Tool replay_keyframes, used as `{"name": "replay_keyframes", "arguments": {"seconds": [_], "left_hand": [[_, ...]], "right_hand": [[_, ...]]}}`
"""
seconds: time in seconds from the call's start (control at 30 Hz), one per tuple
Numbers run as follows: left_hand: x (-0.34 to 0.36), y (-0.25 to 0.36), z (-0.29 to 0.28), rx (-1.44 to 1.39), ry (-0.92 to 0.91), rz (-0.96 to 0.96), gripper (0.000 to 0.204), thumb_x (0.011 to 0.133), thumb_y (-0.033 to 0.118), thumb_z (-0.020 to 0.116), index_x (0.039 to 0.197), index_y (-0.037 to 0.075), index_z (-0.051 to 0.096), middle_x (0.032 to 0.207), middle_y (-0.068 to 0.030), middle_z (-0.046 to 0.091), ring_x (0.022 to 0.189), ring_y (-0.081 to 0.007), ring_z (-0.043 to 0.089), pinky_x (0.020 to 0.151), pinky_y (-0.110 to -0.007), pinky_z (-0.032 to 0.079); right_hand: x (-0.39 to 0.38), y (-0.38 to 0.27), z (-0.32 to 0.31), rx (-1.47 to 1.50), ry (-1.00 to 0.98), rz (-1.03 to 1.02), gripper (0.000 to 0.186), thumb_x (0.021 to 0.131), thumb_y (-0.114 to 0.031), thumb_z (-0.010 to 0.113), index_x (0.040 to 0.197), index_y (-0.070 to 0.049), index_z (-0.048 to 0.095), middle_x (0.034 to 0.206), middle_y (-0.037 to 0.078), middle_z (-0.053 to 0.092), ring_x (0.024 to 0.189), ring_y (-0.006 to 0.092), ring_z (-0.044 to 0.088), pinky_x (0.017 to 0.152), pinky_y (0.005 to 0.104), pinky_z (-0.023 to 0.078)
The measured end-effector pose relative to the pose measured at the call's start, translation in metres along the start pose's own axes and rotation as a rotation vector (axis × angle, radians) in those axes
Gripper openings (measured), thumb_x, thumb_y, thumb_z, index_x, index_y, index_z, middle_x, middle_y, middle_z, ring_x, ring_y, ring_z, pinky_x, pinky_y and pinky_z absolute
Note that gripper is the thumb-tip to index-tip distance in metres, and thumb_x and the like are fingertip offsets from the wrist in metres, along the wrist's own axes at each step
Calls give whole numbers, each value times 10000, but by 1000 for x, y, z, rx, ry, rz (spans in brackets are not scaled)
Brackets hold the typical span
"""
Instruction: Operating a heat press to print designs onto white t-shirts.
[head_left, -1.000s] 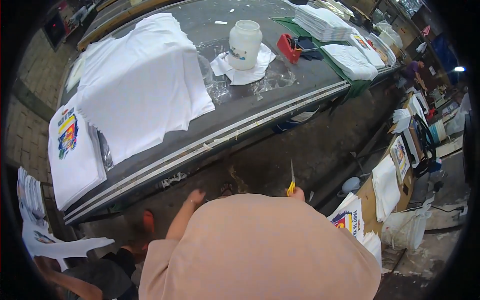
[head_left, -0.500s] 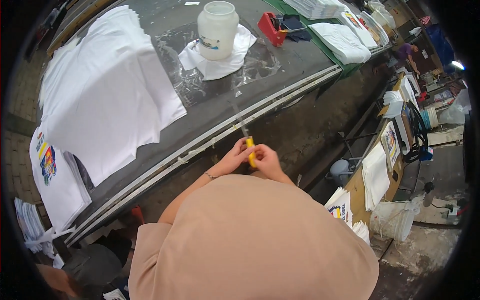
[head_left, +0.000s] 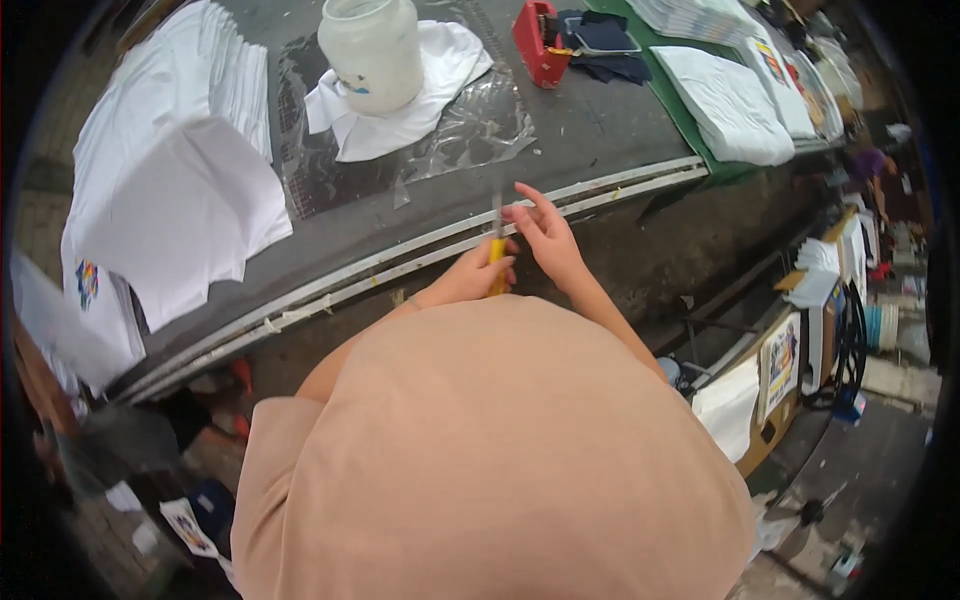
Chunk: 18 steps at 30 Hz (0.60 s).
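My left hand (head_left: pixel 462 276) is wrapped round the yellow handle of a utility knife (head_left: pixel 498 250), held in front of my chest by the table's near edge. Its thin metal blade points away from me and looks blurred. Just right of the blade is my right hand (head_left: pixel 551 243), fingers apart, the index finger stretched upward. That hand holds nothing; whether a fingertip touches the blade I cannot tell. Beyond the hands, a cloudy white plastic jar (head_left: pixel 385 60) stands on a crumpled white cloth (head_left: pixel 450 60), over a clear plastic sheet (head_left: pixel 470 150) on the dark table (head_left: pixel 590 130).
White shirts (head_left: pixel 170 130) lie piled at the left, one hanging over the table edge. A red tape dispenser (head_left: pixel 540 45) and dark cloth pieces (head_left: pixel 605 50) are at the far right. Folded white garments (head_left: pixel 715 95) rest on a green surface. A person (head_left: pixel 872 165) is farther off.
My right hand has let go of the yellow handle and opened beside the blade. The left hand keeps the knife. The view has shifted, with the jar and shirts now farther left.
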<state>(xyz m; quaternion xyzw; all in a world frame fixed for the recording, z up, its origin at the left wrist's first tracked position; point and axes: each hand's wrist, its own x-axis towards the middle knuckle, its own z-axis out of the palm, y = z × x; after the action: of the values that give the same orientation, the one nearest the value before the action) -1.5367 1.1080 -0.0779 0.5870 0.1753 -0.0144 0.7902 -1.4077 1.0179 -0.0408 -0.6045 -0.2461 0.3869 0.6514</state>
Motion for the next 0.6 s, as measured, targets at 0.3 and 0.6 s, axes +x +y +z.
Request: {"name": "replay_keyframes", "arguments": {"seconds": [0.3,0.6], "left_hand": [[43,16,-10,706,184,36,372,894,354,528,1014,14,619,985,-161,632,938,-329,588,814,-396,444],[50,-32,-48,1213,742,374,473,860,341,571,1216,35,517,1284,-117,488,1184,-298,456,1003,-429,347]], "right_hand": [[104,2,-60,-535,-146,21,390,930,-188,538,1294,-56,485,698,-34,492,575,54,471,556,234,427],[131,35,-69,-1371,-525,-337,330,898,-301,534,1227,-327,543,809,105,658,719,303,630,627,403,492]]}}
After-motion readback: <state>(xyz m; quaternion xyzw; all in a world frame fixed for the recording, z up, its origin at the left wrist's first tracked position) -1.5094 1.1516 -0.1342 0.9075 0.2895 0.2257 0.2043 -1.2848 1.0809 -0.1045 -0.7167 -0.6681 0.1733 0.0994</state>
